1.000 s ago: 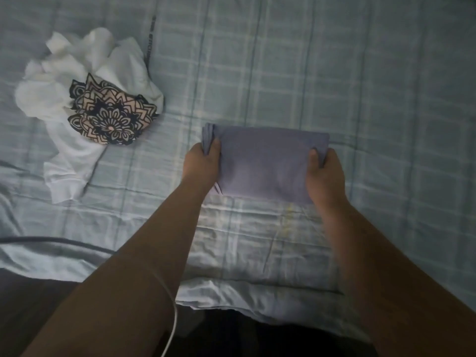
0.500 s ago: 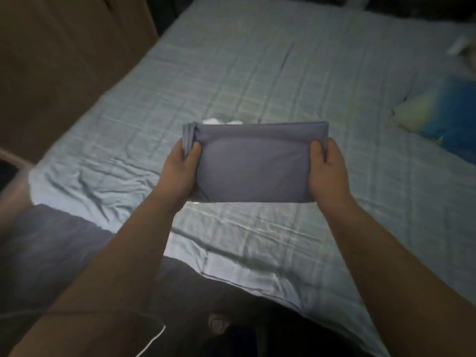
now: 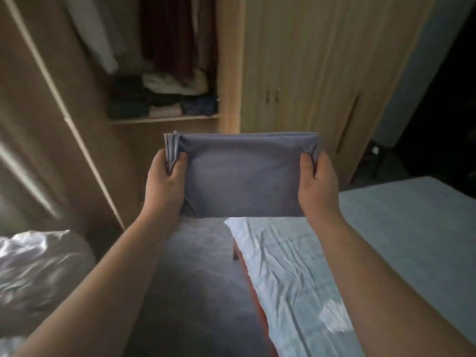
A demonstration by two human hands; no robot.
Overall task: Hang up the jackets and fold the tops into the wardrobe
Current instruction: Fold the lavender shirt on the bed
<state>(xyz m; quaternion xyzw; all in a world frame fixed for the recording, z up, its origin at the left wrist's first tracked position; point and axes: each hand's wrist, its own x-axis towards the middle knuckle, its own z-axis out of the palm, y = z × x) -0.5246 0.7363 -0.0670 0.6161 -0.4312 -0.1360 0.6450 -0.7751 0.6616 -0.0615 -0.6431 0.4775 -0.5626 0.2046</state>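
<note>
Between bed and wardrobe, head view: folded grey-blue top (image 3: pixel 242 176) held level in the air, left hand (image 3: pixel 164 186) clamped on its left edge, right hand (image 3: pixel 318 186) clamped on its right edge, thumbs on the upper face, other fingers hidden under. Ahead, open wardrobe compartment (image 3: pixel 164 119) with stacked folded clothes (image 3: pixel 159 99) on the shelf. Right, bed edge (image 3: pixel 257 253) close beside free grey floor (image 3: pixel 195 279). Left, white bedding (image 3: pixel 38 274).

Wardrobe shelf (image 3: pixel 164 119) loaded with stacked folded clothes (image 3: pixel 159 99), dark and pale. Bed (image 3: pixel 399 228) at right covered by wrinkled pale blue sheet (image 3: pixel 296 266). Grey floor (image 3: pixel 201 279) beside it.
</note>
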